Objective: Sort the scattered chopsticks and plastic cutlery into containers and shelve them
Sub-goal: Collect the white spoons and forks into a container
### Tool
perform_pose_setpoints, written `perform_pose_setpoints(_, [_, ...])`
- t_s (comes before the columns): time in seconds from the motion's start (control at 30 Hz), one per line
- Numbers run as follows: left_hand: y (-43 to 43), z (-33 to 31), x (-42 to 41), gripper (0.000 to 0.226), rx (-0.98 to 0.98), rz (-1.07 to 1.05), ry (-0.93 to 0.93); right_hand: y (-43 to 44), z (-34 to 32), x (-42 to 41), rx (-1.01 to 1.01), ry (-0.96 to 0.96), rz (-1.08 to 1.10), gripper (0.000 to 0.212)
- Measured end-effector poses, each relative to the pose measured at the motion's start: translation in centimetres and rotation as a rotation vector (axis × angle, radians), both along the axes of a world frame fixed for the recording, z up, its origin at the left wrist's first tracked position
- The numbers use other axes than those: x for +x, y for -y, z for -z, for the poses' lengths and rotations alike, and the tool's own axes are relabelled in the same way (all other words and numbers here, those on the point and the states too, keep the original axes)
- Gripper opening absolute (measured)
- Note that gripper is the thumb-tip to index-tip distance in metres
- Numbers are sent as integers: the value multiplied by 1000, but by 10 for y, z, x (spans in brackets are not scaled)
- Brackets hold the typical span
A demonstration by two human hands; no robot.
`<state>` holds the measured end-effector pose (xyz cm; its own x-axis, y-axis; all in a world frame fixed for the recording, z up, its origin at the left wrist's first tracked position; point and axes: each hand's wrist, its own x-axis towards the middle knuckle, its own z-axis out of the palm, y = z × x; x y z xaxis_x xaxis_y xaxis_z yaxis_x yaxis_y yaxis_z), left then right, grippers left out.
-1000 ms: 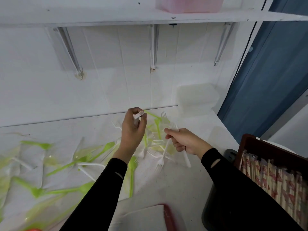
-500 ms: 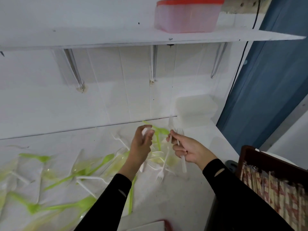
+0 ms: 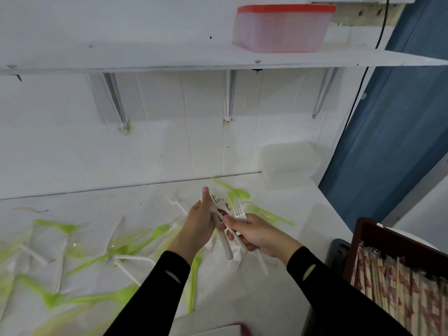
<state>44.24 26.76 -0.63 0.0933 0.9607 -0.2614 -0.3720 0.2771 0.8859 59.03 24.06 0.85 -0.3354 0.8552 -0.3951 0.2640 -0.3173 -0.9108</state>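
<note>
My left hand [image 3: 197,226] and my right hand [image 3: 258,235] meet over the middle of the white counter [image 3: 254,294]. Both are closed on white plastic forks [image 3: 224,241]: the left grips a small bunch with tines up, and the right pinches a fork [image 3: 239,210] against that bunch. Green plastic cutlery [image 3: 135,246] and more white forks [image 3: 132,259] lie scattered across the counter to the left and behind my hands. A dark wooden box of paper-wrapped chopsticks [image 3: 397,277] stands at the lower right.
A pink container with a red lid [image 3: 281,27] sits on the white wall shelf [image 3: 169,57] above. A clear lidded container [image 3: 289,167] stands against the wall at the counter's back right. A blue curtain [image 3: 392,132] hangs at the right. A red-edged lid [image 3: 232,329] shows at the bottom.
My hands have come together, and the right hand's fork now lies against the bunch in the left. The view has tilted up, showing more of the shelf and the pink container.
</note>
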Motion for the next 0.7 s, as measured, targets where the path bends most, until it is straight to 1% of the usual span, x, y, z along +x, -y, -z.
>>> perform_pose_setpoints(0.07, [-3, -1, -1, 68, -70, 19, 54, 0, 0, -1, -4, 8, -4, 41])
perform_pose_setpoints(0.17, [-3, -2, 1, 55, -66, -49, 74, 2, 0, 0, 13, 32, 2, 41])
perform_pose_setpoints(0.2, [-3, -1, 1, 50, -52, -97, 41, 2, 0, -1, 27, 49, 6, 41])
perform_pose_setpoints(0.27, [-2, 2, 1, 47, -41, -166, -88, 1, 0, -2, 39, 67, 20, 38])
perform_pose_setpoints(0.33, [-2, 3, 1, 48, -64, -190, -125, -1, -2, -1, -28, -6, 48, 27])
perform_pose_setpoints(0.4, [-2, 1, 1, 54, -118, -163, -80, -3, -7, 1, -139, -152, 48, 19])
perform_pose_setpoints(0.47, [-2, -2, 1, 66, -156, -66, -9, -2, -9, 2, -193, -234, 12, 20])
perform_pose_setpoints(0.5, [-2, -3, 1, 66, -143, -9, 6, -2, -10, 1, -206, -252, -1, 20])
perform_pose_setpoints(0.57, [1, -3, 1, 50, -88, 45, -41, 0, -8, 0, -225, -256, -18, 20])
perform_pose_setpoints(0.6, [2, -1, 1, 41, -75, 31, -83, 0, -7, -1, -231, -237, -27, 20])
perform_pose_setpoints(0.63, [2, 0, 1, 35, -75, -4, -116, 0, -6, -2, -228, -195, -40, 23])
perform_pose_setpoints(0.7, [0, 5, 0, 29, -87, -122, -145, -2, -4, -1, -162, -47, -62, 31])
